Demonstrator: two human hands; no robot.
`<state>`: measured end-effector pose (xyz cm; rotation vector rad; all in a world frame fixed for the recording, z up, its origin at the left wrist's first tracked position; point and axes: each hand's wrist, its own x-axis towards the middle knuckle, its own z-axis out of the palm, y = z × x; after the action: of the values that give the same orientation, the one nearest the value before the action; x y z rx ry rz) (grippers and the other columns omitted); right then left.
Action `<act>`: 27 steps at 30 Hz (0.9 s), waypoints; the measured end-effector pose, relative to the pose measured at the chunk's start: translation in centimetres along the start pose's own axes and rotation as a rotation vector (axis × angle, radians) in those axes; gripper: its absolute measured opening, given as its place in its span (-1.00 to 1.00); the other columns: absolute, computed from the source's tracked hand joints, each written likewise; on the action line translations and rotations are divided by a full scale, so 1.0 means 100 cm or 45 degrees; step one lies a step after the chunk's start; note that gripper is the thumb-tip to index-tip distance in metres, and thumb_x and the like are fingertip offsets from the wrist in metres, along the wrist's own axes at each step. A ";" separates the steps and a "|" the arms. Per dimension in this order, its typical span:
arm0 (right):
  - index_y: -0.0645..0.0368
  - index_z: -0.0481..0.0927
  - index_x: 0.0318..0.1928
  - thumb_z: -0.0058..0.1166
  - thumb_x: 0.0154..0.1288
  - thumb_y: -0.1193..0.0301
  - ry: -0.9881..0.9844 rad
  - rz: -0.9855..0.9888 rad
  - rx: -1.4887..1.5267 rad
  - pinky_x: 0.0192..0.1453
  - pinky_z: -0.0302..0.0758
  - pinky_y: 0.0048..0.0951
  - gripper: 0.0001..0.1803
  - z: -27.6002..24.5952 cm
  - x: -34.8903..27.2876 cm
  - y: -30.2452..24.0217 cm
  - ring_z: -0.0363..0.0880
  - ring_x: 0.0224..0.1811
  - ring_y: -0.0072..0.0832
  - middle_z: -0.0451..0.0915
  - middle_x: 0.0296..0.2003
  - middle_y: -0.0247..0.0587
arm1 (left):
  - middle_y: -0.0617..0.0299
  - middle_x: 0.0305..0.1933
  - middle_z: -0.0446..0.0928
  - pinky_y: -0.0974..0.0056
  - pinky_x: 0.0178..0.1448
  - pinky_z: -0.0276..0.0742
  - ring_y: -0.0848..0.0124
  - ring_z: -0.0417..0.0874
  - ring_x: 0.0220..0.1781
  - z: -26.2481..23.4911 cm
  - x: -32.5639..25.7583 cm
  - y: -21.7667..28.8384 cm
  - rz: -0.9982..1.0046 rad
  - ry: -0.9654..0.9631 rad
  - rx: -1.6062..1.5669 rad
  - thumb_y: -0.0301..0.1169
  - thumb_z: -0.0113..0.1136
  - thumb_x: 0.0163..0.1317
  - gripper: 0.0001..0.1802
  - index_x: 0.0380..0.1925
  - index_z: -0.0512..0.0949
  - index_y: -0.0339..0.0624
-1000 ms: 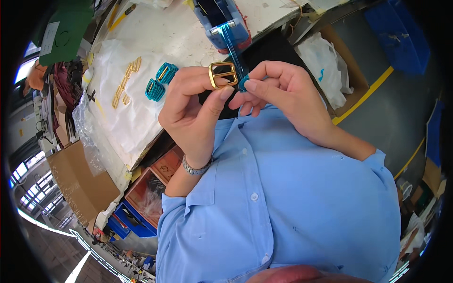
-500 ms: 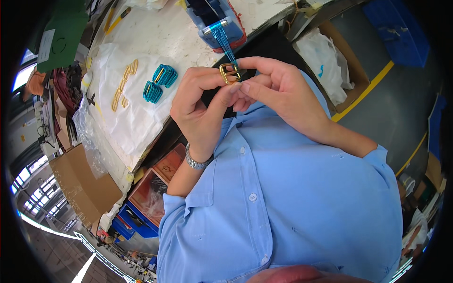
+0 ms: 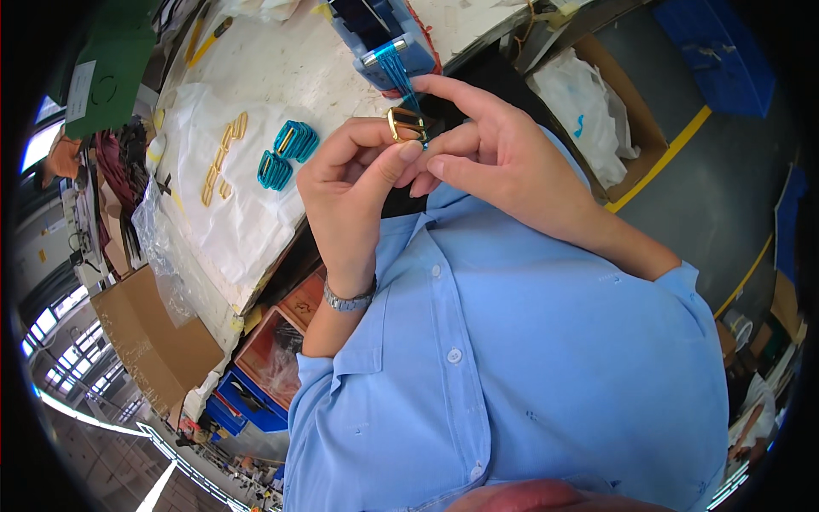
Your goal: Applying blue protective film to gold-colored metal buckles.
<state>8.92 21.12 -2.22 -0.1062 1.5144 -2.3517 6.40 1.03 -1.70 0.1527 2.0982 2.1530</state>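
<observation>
A gold metal buckle frame (image 3: 394, 128) is pinched between the thumb and fingers of my left hand (image 3: 354, 175). My right hand (image 3: 503, 158) is closed beside the buckle, thumb against bent fingers, with the index finger stretched up to the hanging teal strips (image 3: 394, 72). These strips hang from the metal bar at the front of a blue dispenser (image 3: 412, 53). A small bit of teal shows at the buckle's lower edge near the right fingertips; what those fingers pinch is hidden.
On the white sheet (image 3: 247, 226) to the left lie several gold buckles (image 3: 223, 162) in a row and two stacks of teal-wrapped buckles (image 3: 296, 141). A yellow-handled cutter (image 3: 212, 41) rests farther back. A cardboard box with white plastic (image 3: 580, 119) stands on the right.
Both hands have shifted slightly left with the buckle, which has tilted. My right index finger has risen and straightened along the hanging strips.
</observation>
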 end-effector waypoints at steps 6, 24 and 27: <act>0.54 0.21 0.59 0.21 0.50 0.53 0.011 0.000 -0.160 0.02 0.72 -0.46 -0.23 -0.001 0.007 -0.004 0.81 -0.19 -0.52 0.84 -0.23 -0.07 | 0.20 -0.14 0.80 0.44 0.02 0.68 0.54 0.78 -0.14 -0.002 0.004 0.004 -0.109 -0.041 0.001 -0.67 0.45 0.36 -0.88 -0.13 0.75 -0.41; 0.61 0.51 0.40 0.33 0.33 0.42 0.096 0.077 -0.502 -0.38 0.50 -0.49 -0.29 -0.005 0.027 -0.015 0.56 -0.56 -0.64 0.69 -0.57 -0.27 | 0.12 -0.17 0.81 0.36 0.09 0.69 0.42 0.81 -0.12 -0.018 0.025 -0.006 -0.308 -0.222 -0.250 -0.58 0.46 0.42 -0.87 -0.12 0.76 -0.43; 0.52 0.61 0.32 0.44 0.29 0.34 0.119 0.028 -0.634 -0.37 0.47 -0.46 -0.32 -0.010 0.030 -0.012 0.53 -0.57 -0.64 0.64 -0.60 -0.31 | 0.09 -0.16 0.80 0.30 0.10 0.72 0.36 0.82 -0.12 -0.023 0.029 -0.009 -0.362 -0.239 -0.380 -0.55 0.44 0.45 -0.86 -0.09 0.74 -0.43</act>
<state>5.58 21.45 -1.95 -0.0982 2.1037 -1.9354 3.23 -0.74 -2.75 0.0223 1.5718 2.1502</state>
